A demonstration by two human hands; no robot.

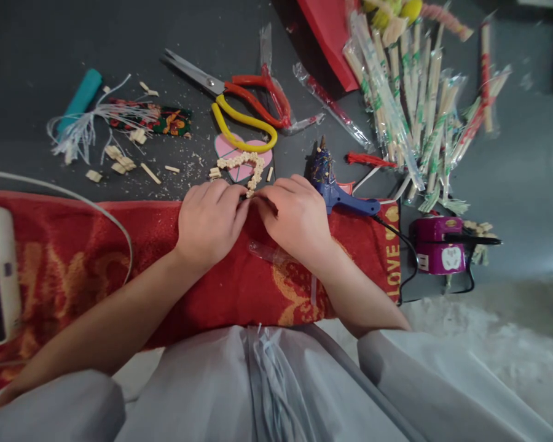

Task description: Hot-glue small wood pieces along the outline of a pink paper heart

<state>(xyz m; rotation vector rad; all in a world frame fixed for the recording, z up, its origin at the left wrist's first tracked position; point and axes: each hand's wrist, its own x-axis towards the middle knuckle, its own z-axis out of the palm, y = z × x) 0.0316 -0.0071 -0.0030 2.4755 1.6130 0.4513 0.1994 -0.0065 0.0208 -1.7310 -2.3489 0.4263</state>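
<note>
A curved chain of small pale cut-stick pieces lies partly over a pink heart-shaped card. At its near end, the fingers of my left hand are closed in a pinch. Opposite it, my right hand pinches at the same end, its fingertips almost meeting the left ones. The exact grip is partly hidden by the fingers. Just beyond my right hand rests a blue glue gun. Past the card lie scissors with red and yellow handles, their blades pointing left.
Loose stick pieces and crumbs are scattered at left, near white strings and a teal roll. Plastic-wrapped wooden sticks pile up at right. A purple box with a black cord, a red towel and a phone are nearer.
</note>
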